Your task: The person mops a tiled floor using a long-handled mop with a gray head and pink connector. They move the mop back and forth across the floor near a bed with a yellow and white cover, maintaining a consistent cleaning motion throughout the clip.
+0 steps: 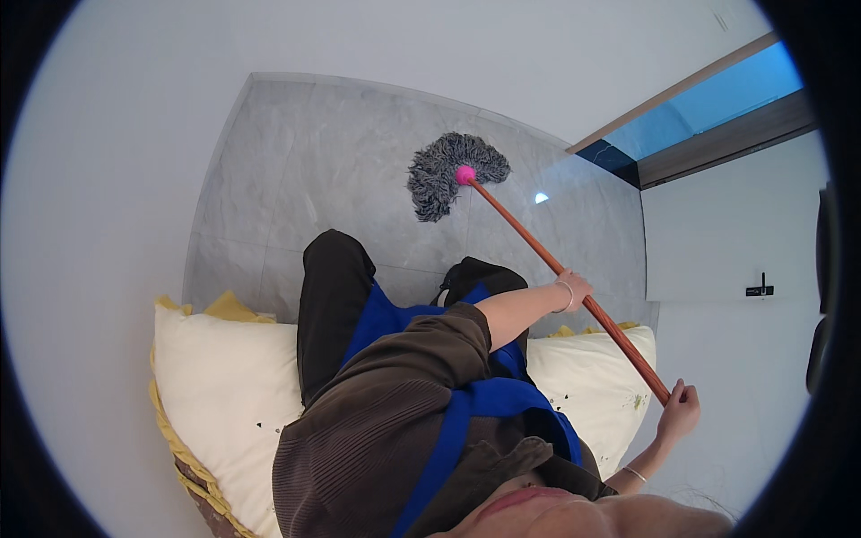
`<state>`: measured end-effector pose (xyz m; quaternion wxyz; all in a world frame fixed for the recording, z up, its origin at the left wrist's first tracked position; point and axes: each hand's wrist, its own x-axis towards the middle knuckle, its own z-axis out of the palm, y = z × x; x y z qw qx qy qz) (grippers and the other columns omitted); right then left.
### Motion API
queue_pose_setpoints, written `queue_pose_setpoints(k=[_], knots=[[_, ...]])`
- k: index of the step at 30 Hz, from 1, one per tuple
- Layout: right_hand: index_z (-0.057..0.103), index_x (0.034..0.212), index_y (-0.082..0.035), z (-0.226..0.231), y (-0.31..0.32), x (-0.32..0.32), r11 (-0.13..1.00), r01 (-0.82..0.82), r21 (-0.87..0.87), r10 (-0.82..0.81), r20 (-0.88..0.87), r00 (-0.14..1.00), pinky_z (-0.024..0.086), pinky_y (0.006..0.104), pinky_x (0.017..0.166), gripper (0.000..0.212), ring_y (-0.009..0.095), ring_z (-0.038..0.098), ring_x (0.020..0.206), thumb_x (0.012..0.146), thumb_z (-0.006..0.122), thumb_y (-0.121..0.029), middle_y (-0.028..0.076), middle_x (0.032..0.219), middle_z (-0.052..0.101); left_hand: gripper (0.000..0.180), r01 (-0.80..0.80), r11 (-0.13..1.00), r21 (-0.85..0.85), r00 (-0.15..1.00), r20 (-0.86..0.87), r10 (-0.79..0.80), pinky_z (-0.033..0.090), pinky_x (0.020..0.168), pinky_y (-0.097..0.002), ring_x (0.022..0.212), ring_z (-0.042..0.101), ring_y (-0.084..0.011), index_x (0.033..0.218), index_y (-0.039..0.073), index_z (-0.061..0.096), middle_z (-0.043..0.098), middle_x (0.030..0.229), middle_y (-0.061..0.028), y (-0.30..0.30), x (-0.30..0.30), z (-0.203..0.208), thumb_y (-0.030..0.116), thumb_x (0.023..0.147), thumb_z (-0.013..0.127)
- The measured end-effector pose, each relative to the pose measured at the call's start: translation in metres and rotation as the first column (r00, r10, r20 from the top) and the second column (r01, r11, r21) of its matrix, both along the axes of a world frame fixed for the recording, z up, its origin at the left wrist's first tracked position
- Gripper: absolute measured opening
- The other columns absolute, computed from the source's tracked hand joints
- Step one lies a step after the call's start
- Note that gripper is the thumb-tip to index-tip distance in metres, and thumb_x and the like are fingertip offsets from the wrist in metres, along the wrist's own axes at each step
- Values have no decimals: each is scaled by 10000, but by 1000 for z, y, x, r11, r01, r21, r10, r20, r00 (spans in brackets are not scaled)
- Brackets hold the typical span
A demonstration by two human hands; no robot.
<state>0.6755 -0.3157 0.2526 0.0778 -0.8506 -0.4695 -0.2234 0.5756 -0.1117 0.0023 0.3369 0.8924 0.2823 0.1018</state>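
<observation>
A string mop lies with its dark grey strands [438,184] fanned out in a curve on the tiled floor, ahead of my legs. Its red-brown pole [525,238] slants from a round pink joint [465,175] down to the right, passing in front of my body. Partway along the pole, my left hand [574,291] is wrapped around it, a thin bracelet at the wrist. My right hand [679,412] is closed at the pole's upper end, to the right of my body; some of its fingers are hidden.
Cream cushions with yellow frills, one left [224,368] and one right [596,368], lie on both sides of me. Grey tiles [305,152] meet white walls at the far and left sides. A doorway [628,161] stands far right; a black handle [760,290] is nearer.
</observation>
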Motion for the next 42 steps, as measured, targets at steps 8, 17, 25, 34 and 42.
queue_pose_setpoints(k=[8,17,25,34,42], knots=[[533,592,-38,-47,64,-30,979,-202,-8,201,-24,979,348,360,422,320,255,438,415,803,581,-274,112,493,493,265,-242,970,3,970,30,242,309,888,-385,1013,502,-233,957,145,598,586,988,-65,48,-80,-39,106,706,521],[571,579,-75,-133,138,-110,864,-476,-163,456,-148,878,392,398,446,382,321,534,493,789,567,-394,127,515,531,188,-566,809,158,813,-54,579,318,895,-387,1003,504,-219,836,151,610,595,943,-37,98,-222,-114,85,683,522],[572,763,-20,-213,178,-217,478,-806,-349,-86,-932,353,387,297,390,289,149,497,423,768,633,-302,53,565,530,202,-862,505,44,507,71,859,367,894,-362,1047,474,-260,915,69,576,571,969,-98,71,-366,-164,68,719,524],[524,917,-43,-227,186,-304,585,-808,-73,-773,-351,-528,358,189,344,189,54,434,418,822,571,-199,-4,585,481,268,-1,-150,-989,-272,-144,951,523,583,-352,735,571,-239,965,32,438,544,901,-132,31,-404,-133,208,797,551],[490,829,-33,-195,198,-243,712,-691,-129,-696,-263,-668,367,162,354,122,29,425,443,809,573,-120,5,632,486,201,-106,-270,-957,-113,-259,959,507,567,-366,590,522,-213,881,45,396,483,652,-67,79,-361,-127,173,802,529]])
